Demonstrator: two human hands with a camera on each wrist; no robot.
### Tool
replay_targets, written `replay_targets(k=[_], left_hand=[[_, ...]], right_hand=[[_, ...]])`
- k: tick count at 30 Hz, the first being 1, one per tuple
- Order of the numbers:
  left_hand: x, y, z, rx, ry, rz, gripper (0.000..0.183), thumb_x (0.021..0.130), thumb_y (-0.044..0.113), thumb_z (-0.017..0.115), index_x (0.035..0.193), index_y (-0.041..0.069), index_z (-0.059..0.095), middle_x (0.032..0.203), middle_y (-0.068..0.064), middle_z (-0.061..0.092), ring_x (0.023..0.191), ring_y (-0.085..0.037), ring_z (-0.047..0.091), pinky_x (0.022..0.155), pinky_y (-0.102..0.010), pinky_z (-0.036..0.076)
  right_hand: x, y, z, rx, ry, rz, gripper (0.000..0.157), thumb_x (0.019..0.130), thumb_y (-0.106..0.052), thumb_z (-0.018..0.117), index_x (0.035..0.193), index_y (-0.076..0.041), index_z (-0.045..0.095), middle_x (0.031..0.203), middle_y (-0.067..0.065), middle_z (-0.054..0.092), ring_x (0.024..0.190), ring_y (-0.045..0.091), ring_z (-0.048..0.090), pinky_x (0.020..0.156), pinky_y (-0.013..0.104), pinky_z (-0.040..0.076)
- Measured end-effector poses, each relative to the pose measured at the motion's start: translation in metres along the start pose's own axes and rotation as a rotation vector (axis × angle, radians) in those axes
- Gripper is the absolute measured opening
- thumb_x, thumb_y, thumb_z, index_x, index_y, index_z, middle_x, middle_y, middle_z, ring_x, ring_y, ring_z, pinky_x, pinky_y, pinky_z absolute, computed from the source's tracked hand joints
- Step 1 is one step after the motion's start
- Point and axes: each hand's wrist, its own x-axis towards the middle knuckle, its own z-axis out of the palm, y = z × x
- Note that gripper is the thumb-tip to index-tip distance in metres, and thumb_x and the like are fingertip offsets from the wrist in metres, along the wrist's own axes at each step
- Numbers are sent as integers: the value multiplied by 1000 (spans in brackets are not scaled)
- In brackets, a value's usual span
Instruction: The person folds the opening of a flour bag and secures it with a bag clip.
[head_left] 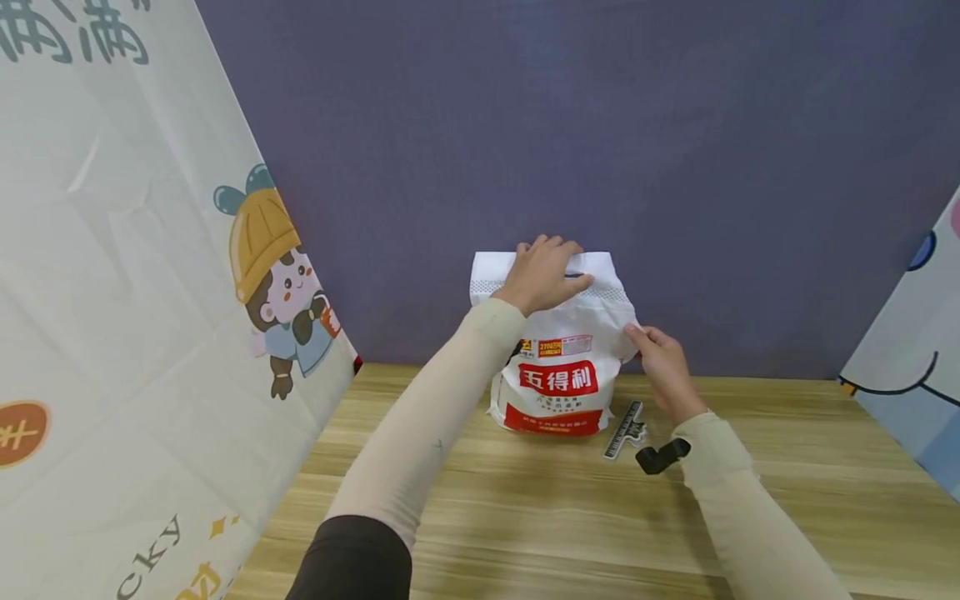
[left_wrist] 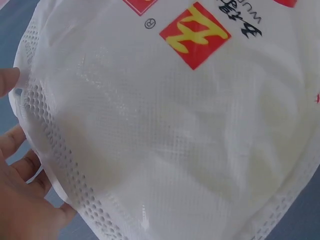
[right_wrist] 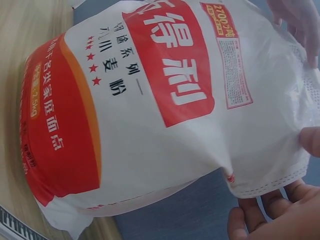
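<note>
A white flour bag with red panels stands upright on the wooden table, against the dark backdrop. My left hand is at the bag's top, its fingers over the upper edge and its thumb stretched to the right in front. In the left wrist view, the thumb and curled fingers of that hand meet the perforated edge. My right hand pinches the bag's upper right side. The right wrist view shows the thumb in front of the stitched edge and the other fingers behind it.
A flat ruler-like strip with dark markings and a small cut-out figure lies on the table, just right of the bag. A printed white sheet hangs at the left, another at the right. The dark backdrop rises behind the table.
</note>
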Motion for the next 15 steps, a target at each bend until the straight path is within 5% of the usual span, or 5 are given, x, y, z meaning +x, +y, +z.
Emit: replay_targets(k=[7,15], left_hand=[[5,1,2,-22,-7,-19,58,97,59,58,143,24,57,142,3,59,128,-16,51,102,-41,40],[5,1,0,-74,10,-28,51,96,55,63,137,24,58,132,5,62,121,-15,54,101,-39,41]], right_hand=[[0,4,0,88,-32,36,36,103,-46,56,109,-12,61,104,-12,53,107,7,46,104,29,36],[-2,6,0,96,-44,29,36,104,-44,55,116,-10,61,103,-13,54,105,9,45,96,25,36]])
